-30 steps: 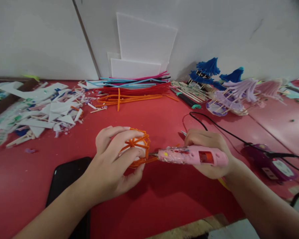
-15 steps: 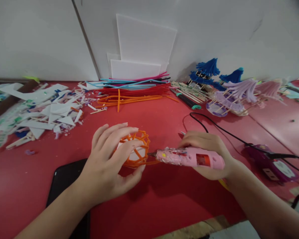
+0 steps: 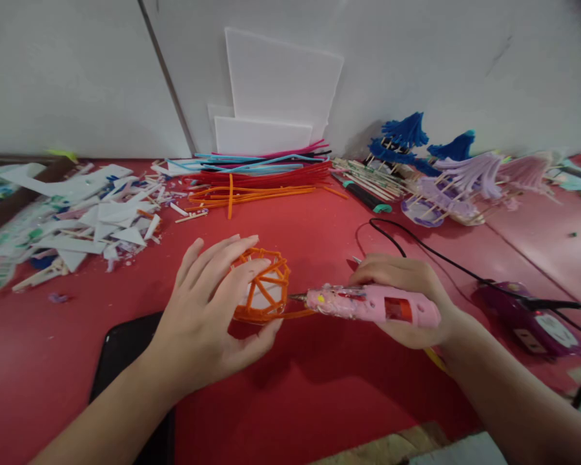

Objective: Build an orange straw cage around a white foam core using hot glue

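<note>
My left hand grips a small round frame of orange pipe cleaners around a white base, fingers over its top and left side, thumb below. An orange strand trails from its lower right. My right hand is wrapped round a pink glue gun whose metal nozzle points left, close beside the frame's right edge. Whether nozzle and frame touch is hard to tell. A thin pointed tip shows beside the right hand's fingers.
White scraps lie left, a black tablet-like object under my left arm. Coloured pipe cleaners, a green-black tool, blue and lilac tiered models stand behind. A black cable runs to a purple power block at right.
My left hand has shifted slightly left on the orange frame, showing more of its top. The glue gun and my right hand have moved a little to the right.
</note>
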### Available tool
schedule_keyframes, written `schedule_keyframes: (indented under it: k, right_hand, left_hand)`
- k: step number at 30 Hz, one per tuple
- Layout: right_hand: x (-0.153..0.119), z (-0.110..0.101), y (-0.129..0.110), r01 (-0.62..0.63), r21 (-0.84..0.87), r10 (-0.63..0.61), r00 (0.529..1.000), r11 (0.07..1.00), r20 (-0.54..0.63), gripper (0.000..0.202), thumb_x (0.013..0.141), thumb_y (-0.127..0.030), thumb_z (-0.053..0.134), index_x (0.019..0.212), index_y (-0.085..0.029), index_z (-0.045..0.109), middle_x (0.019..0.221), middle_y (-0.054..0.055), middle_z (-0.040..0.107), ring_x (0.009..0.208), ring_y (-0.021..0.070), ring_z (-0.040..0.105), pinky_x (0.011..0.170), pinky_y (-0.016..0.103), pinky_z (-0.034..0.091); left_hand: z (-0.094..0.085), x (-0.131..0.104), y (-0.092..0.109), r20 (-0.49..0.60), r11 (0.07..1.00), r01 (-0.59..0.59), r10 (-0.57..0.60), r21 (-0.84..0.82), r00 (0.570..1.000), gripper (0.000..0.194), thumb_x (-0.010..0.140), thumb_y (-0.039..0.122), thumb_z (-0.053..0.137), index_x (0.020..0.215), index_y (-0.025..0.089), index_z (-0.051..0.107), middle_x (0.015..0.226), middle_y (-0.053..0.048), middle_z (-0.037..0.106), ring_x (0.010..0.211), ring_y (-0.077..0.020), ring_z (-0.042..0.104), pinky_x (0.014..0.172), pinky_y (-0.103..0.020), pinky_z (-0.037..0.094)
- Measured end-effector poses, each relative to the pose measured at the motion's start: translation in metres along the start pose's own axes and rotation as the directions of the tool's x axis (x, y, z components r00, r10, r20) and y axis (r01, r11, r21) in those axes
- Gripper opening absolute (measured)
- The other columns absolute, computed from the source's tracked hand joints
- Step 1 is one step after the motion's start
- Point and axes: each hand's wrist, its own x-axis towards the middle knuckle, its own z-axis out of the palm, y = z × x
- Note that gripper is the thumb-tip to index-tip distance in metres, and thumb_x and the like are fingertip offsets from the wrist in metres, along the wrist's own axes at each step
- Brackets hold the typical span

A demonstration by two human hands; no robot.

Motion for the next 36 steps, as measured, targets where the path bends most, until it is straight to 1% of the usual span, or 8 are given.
schedule_keyframes:
  k: [10, 13, 16, 21, 25, 28, 31, 36]
  right_hand:
    - [0.002, -0.002, -0.002, -0.019, -0.076, 0.017, 0.999, 0.997, -0.035, 0.008, 0.078, -0.019, 0.055, 0.085, -0.020, 0.056, 0.070, 0.004, 0.065, 0.059, 0.0163, 0.059, 0.053, 0.029, 0.045]
    - [0.000, -0.006, 0.003, -0.208, -0.215, 0.183, 0.974, 0.954, -0.131, 0.009, 0.078, -0.020, 0.055, 0.086, -0.020, 0.061, 0.070, 0.004, 0.068, 0.058, 0.0173, 0.062, 0.052, 0.028, 0.044]
    - [-0.007, -0.008, 0.022, -0.446, -0.410, 0.420, 0.894, 0.796, -0.156, 0.018, 0.078, -0.023, 0.055, 0.092, -0.018, 0.064, 0.075, 0.006, 0.070, 0.062, 0.0207, 0.065, 0.054, 0.029, 0.045]
    - [-0.022, -0.007, 0.053, -0.453, -0.604, 0.540, 0.840, 0.656, -0.044, 0.036, 0.076, -0.022, 0.055, 0.110, -0.013, 0.061, 0.105, 0.017, 0.067, 0.096, 0.0349, 0.064, 0.080, 0.047, 0.050]
    - [-0.010, -0.005, 0.026, -0.379, -0.588, 0.336, 0.923, 0.715, -0.186, 0.037, 0.078, -0.016, 0.051, 0.115, -0.012, 0.059, 0.110, 0.020, 0.060, 0.109, 0.0368, 0.057, 0.090, 0.054, 0.046]
    - [0.007, 0.002, -0.010, -0.062, -0.258, 0.069, 0.997, 0.964, 0.018, 0.026, 0.086, -0.017, 0.051, 0.111, -0.018, 0.058, 0.110, 0.012, 0.064, 0.107, 0.0229, 0.061, 0.092, 0.037, 0.050]
    - [0.014, 0.015, -0.031, 0.089, -0.040, -0.078, 0.972, 0.995, 0.220, 0.015, 0.091, -0.021, 0.055, 0.105, -0.018, 0.058, 0.102, 0.008, 0.068, 0.095, 0.0161, 0.065, 0.082, 0.027, 0.053]
    - [0.010, 0.030, -0.031, 0.174, -0.084, -0.165, 0.980, 0.981, 0.111, 0.015, 0.096, -0.015, 0.047, 0.093, -0.017, 0.061, 0.085, 0.004, 0.070, 0.074, 0.0116, 0.065, 0.067, 0.023, 0.051]
  left_hand:
    - [0.001, -0.001, -0.004, 0.056, 0.996, 0.082, -0.084, 0.025, 0.995, 0.064, 0.074, 0.039, 0.066, 0.129, 0.013, 0.045, 0.130, -0.017, 0.059, 0.124, -0.0410, 0.047, 0.106, -0.066, 0.034]
    - [0.001, 0.000, -0.004, 0.055, 0.996, 0.084, -0.084, 0.010, 0.995, 0.065, 0.073, 0.040, 0.068, 0.128, 0.013, 0.046, 0.128, -0.017, 0.060, 0.123, -0.0401, 0.048, 0.106, -0.065, 0.034]
    - [0.002, 0.001, -0.004, 0.056, 0.996, 0.087, -0.087, -0.013, 0.995, 0.066, 0.072, 0.040, 0.069, 0.127, 0.012, 0.047, 0.126, -0.017, 0.060, 0.123, -0.0387, 0.048, 0.108, -0.062, 0.033]
    - [0.001, -0.001, -0.002, 0.086, 0.996, 0.079, -0.074, -0.050, 0.994, 0.064, 0.072, 0.041, 0.068, 0.126, 0.014, 0.046, 0.128, -0.015, 0.058, 0.126, -0.0366, 0.046, 0.112, -0.060, 0.029]
    - [0.002, -0.002, -0.003, 0.091, 0.997, 0.050, -0.045, -0.054, 0.995, 0.066, 0.073, 0.042, 0.067, 0.128, 0.014, 0.045, 0.129, -0.015, 0.058, 0.128, -0.0364, 0.044, 0.113, -0.060, 0.027]
    - [0.003, -0.002, -0.004, 0.096, 0.997, 0.046, -0.040, -0.055, 0.995, 0.065, 0.073, 0.042, 0.067, 0.127, 0.014, 0.045, 0.129, -0.016, 0.059, 0.127, -0.0364, 0.044, 0.113, -0.060, 0.026]
    - [0.003, -0.002, -0.003, 0.107, 0.998, 0.022, -0.015, -0.065, 0.994, 0.063, 0.074, 0.043, 0.067, 0.126, 0.014, 0.046, 0.128, -0.016, 0.059, 0.127, -0.0363, 0.045, 0.113, -0.060, 0.026]
    - [0.002, -0.001, -0.001, 0.102, 0.995, 0.003, 0.007, -0.099, 0.995, 0.060, 0.074, 0.042, 0.066, 0.125, 0.016, 0.047, 0.129, -0.015, 0.059, 0.128, -0.0363, 0.045, 0.114, -0.060, 0.025]
